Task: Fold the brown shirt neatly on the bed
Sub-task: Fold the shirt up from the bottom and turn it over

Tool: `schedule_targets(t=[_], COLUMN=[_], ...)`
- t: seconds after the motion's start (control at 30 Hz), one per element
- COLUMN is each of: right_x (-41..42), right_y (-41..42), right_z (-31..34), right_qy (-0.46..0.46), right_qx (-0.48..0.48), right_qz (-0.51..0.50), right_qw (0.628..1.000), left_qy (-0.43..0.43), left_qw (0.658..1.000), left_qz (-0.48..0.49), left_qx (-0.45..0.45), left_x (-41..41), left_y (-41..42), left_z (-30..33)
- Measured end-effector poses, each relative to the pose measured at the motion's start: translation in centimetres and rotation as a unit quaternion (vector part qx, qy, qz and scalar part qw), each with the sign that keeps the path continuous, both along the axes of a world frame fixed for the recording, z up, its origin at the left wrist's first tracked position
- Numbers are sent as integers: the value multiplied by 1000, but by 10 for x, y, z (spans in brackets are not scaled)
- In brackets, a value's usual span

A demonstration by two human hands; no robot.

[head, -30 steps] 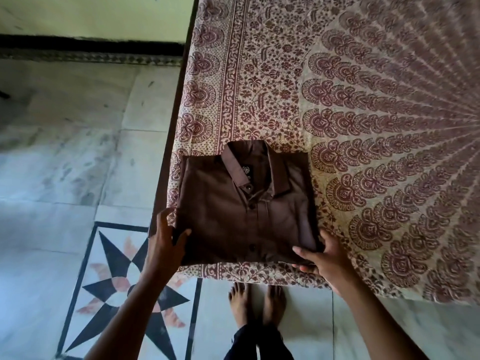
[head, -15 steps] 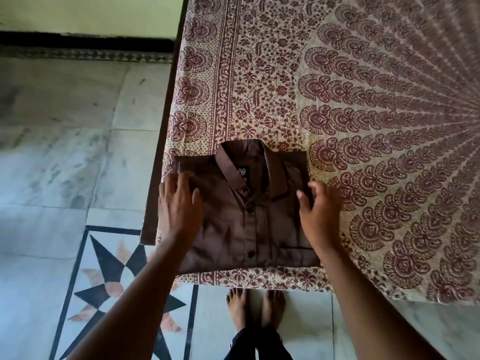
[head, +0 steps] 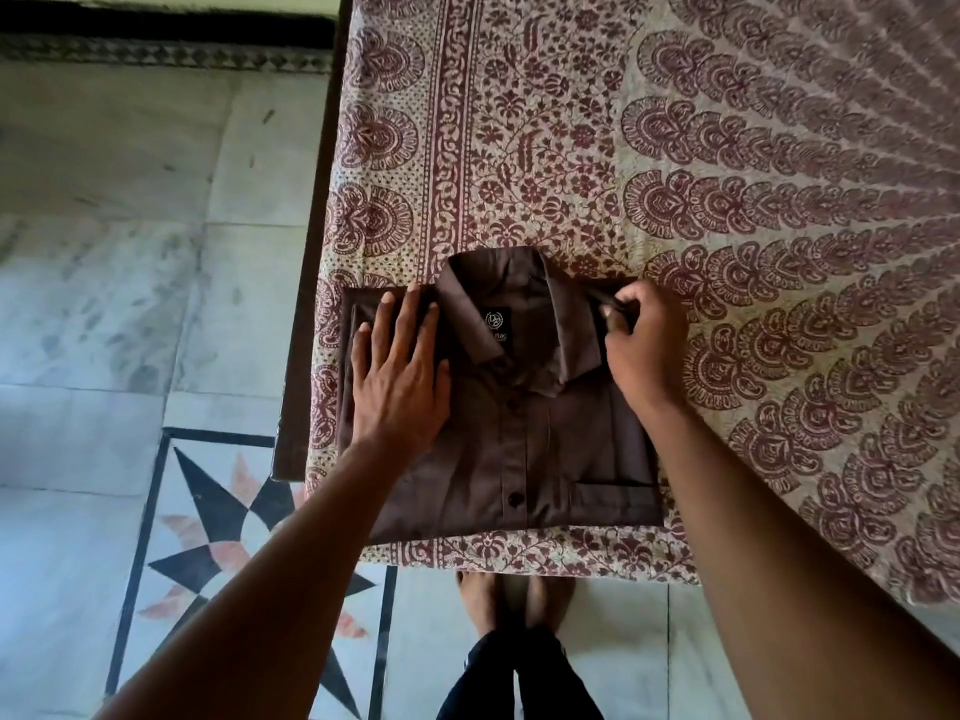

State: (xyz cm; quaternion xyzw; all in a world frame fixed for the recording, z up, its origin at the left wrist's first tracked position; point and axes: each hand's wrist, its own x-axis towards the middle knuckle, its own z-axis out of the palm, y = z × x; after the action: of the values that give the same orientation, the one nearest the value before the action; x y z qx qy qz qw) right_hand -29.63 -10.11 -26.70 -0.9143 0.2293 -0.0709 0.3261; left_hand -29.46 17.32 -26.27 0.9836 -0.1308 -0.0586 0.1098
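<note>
Marble floor (head: 130, 252) with a star inlay filled the left of the frame; a printed bedspread (head: 753, 174) covered the bed across the right; the shirt (head: 519, 449) lay folded into a rectangle at the lower centre, near the bed's corner, collar up and toward the top of the frame. The left hand (head: 400, 376) lay flat with fingers spread on the shirt's left shoulder; the right hand (head: 644, 345) pinched a bit of cloth at the upper right corner, beside the collar (head: 561, 330). The shirt looked light, soft and limp, likely to sag and unfold if lifted by one edge; taking it by both sides, or from underneath, seemed safest.
</note>
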Motion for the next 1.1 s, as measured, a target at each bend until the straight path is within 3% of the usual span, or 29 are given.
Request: schedule_targets(t=[0.4,0.57,0.77,0.9,0.97,1.1], right_x=[6,9,-19,-60,-64,-52], right_y=[-27,-24,26,64,65,41], right_z=[21,13,32,19,4,-11], right_qy=[10,36,-129,59,106,135], right_qx=[197,109,-90,-179,-202,-227], right_qz=[-52,-81,15,190,246,229], right_qw=[979,990,987,964,942,937], left_qy=[-14,-13,-65,-44,-27,-18], left_qw=[1000,999,997,998,998,998], left_qz=[-6,-18,48,12,2,3], left_qx=[22,26,-6,36,53,60], left_x=[2,4,-15,-37,-37,-36], left_y=[3,4,2,17,26,26], left_z=[-11,-12,7,-3,-12,-18])
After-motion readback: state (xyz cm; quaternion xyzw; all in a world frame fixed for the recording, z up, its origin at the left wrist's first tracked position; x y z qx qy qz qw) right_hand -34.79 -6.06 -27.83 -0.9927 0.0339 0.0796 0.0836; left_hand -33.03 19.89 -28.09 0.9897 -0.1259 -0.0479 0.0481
